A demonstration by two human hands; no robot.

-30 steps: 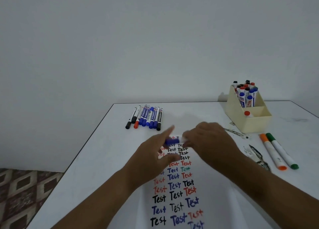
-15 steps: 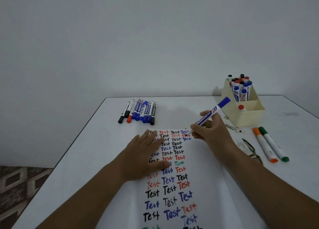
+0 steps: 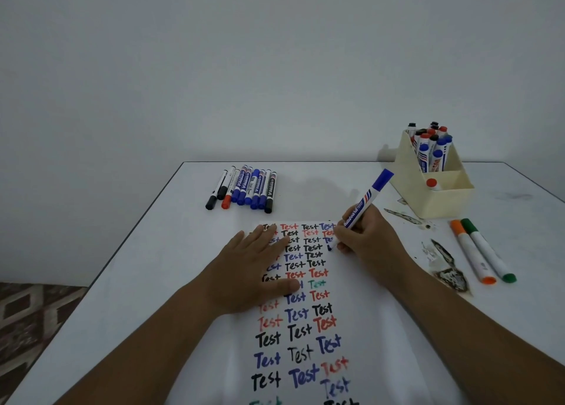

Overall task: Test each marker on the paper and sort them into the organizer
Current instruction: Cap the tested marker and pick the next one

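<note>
Now we pinch the blue marker (image 3: 360, 209) in our right hand (image 3: 367, 239), tip on the paper (image 3: 367, 328), barrel slanting toward the upper-right organizer (image 3: 440, 196), left hand (image 3: 253, 270) flat.

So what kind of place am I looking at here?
Probably a plain room at home or in an office: a white table against a bare wall, patterned floor at the left, cream organizer holding markers.
</note>
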